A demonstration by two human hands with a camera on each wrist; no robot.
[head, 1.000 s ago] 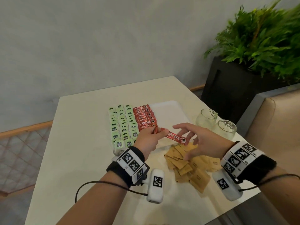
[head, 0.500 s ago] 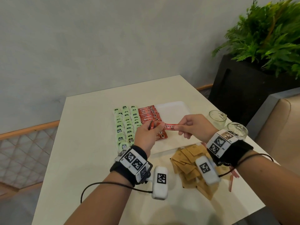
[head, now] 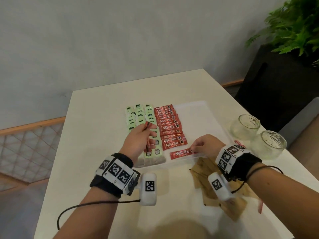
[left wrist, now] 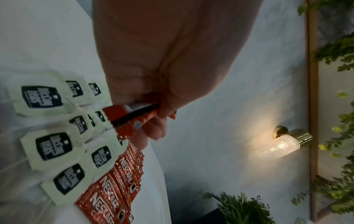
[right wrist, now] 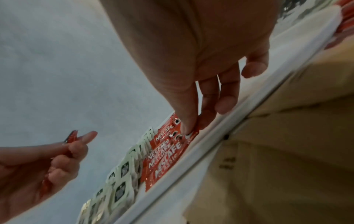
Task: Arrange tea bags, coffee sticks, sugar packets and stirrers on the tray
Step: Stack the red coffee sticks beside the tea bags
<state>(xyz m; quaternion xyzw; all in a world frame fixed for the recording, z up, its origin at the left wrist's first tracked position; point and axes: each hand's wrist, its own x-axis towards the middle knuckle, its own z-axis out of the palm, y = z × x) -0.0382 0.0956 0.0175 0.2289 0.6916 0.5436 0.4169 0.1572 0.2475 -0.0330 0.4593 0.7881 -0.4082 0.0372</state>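
Observation:
A white tray [head: 198,114] holds columns of green tea bags [head: 138,114] and a row of red coffee sticks [head: 170,128]. My right hand [head: 194,149] pinches the right end of one coffee stick [head: 180,154], which lies flat by the tray's front rim, just below the row. In the right wrist view, thumb and finger press on that stick [right wrist: 168,157]. My left hand [head: 146,133] hovers over the tea bags and grips a small bundle of coffee sticks [left wrist: 132,116] upright. Brown sugar packets [head: 200,171] lie heaped on the table, partly under my right wrist.
Two empty glass jars [head: 245,126] [head: 271,145] stand on the table to the right of the tray. Red-striped stirrers [head: 260,206] lie near the table's right edge. A black planter [head: 276,80] stands beyond the table. The tray's right half is bare.
My right hand drew one stick out of the left hand's bundle and brought it down to the front of the red row. My left hand stayed over the tea bags with the other sticks.

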